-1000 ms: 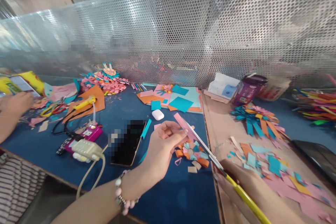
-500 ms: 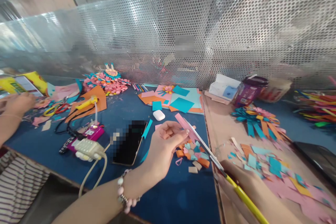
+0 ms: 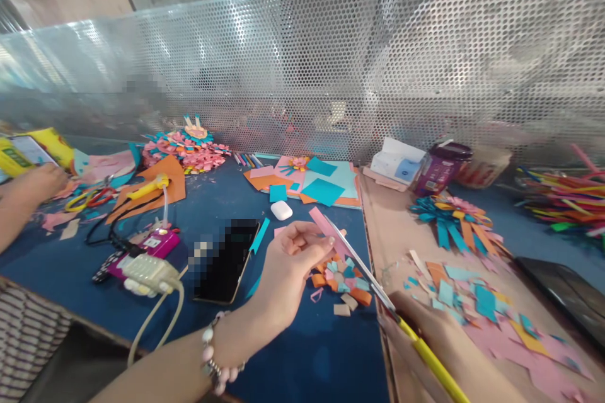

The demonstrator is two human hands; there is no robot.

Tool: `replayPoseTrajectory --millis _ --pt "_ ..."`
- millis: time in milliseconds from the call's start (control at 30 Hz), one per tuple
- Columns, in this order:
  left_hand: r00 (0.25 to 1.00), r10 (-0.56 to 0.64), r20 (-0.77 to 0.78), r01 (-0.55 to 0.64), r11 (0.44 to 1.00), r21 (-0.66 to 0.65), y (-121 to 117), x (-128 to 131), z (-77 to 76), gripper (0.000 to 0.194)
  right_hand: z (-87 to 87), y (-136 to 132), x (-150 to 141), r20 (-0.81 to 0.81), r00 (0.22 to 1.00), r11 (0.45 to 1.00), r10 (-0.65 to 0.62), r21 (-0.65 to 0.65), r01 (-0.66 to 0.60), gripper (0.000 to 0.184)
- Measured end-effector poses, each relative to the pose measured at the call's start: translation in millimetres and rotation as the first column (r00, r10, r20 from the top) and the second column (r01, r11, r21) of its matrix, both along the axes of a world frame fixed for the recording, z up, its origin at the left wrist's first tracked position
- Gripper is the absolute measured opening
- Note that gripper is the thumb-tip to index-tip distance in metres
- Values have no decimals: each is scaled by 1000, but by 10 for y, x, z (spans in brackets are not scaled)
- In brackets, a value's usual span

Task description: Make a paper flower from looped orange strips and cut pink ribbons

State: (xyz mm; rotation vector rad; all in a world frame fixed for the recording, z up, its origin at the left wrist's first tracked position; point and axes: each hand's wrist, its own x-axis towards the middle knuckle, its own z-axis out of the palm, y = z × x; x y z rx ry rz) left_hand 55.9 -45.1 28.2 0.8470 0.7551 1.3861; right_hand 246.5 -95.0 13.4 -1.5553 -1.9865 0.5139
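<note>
Between thumb and fingers, my left hand (image 3: 290, 271) pinches a narrow pink paper strip (image 3: 322, 224) that sticks up past the fingertips. My right hand (image 3: 420, 321) is closed on yellow-handled scissors (image 3: 410, 329), whose long blades run up along the strip's right side. Whether the blades touch the paper I cannot tell. Under and beyond my left fingers lies a paper flower (image 3: 339, 276) of orange, pink and blue pieces. A turquoise strip (image 3: 259, 236) with a notched end lies left of that hand, against a phone (image 3: 230, 264).
A white earbud case (image 3: 281, 210) and stacked coloured paper (image 3: 352, 182) lie ahead. Paper scraps (image 3: 486, 302) and a ribbon-like flower (image 3: 454, 217) cover the right side. A power strip (image 3: 151, 258) with cables stands left. Another person's hand (image 3: 40, 186) is far left, before a perforated metal screen (image 3: 283, 69).
The view has shifted slightly, so everything sits a little further left. Both hands keep nearly the same pose, with the strip and scissors still held.
</note>
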Motion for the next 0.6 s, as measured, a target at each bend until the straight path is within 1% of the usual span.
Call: replayPoseTrajectory --millis 133,233,333,500,600 --pt "1000 13 -4 -13 1000 -17 11 0 -2 15 20 7 17 12 1000 999 27 -41 -27 42" --pt "1000 18 3 -18 1000 -25 19 -4 -11 16 -5 12 27 17 999 998 39 -53 -38 41" --pt "1000 0 2 0 1000 -8 22 -10 -20 16 -67 13 29 27 998 997 54 -49 -53 39" --pt "1000 -3 8 3 1000 -6 17 -8 -24 15 -212 21 36 68 996 998 64 -7 -64 39" --pt "1000 -17 23 17 1000 -11 15 1 -19 15 -251 23 39 76 995 998 57 4 -57 37"
